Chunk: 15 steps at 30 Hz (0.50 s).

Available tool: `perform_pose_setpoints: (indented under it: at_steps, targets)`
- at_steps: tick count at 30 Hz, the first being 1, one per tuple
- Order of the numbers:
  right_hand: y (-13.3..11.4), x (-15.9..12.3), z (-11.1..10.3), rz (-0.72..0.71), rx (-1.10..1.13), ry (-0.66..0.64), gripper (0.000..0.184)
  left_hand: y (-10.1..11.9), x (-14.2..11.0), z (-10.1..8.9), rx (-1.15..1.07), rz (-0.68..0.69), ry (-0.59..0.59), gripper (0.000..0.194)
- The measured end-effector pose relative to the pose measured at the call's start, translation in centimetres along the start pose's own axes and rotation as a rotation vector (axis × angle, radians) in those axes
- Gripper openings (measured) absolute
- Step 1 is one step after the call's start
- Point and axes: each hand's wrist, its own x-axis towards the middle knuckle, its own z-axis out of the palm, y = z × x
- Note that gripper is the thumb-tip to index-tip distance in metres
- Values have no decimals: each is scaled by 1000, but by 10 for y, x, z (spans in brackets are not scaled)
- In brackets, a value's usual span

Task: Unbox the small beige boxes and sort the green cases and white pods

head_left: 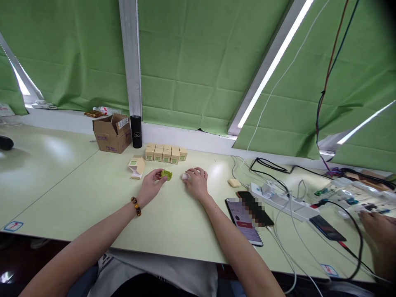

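1. gripping the green cup (pixel 166 175) by its left side in the left hand (pixel 150 184), with thumb and fingers closed on it, over the middle of the tabletop (pixel 173 231).
2. gripping the white piece (pixel 185 176) in the right hand (pixel 197 184), with fingertips curled around its right side; too small to tell its exact shape.
3. held apart, cup on the left and piece on the right, with a narrow gap between; cannot tell whether either touches the tabletop.
4. for good control, pinch the cup at its wall, lightly enough not to bend it, and leave the rim free of fingers.
5. likewise, hold the piece by its edge rather than by its face, so as to turn it easily and see how it sits.
6. steady both wrists low over the tabletop; probably best to move one hand at a time, since small, smooth things seem likely to slip.
7. mind the open carton (pixel 136 166), lying just beyond the left hand, and the row of small boxes (pixel 158 154) farther back; easy to nudge with a knuckle.
8. watch the right forearm near the phone (pixel 244 222), and stay clear of the white cables (pixel 286 247) beyond it, so as not to snag.
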Motion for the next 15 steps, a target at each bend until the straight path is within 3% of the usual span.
perform_pose_setpoints:
  at_steps: [3, 8, 15]
  targets:
    - [-4, 1, -6, 2, 28, 21, 43, 1, 0, 0, -14, -8, -3, 52]
    - [-30, 2, -27, -94, 195, 195, 54, 5, -1, 1, -123, -5, -56, 55]
    - [-80, -13, -44, -266, 469, 123, 61, 16, -5, 3, -265, 2, -102, 62]
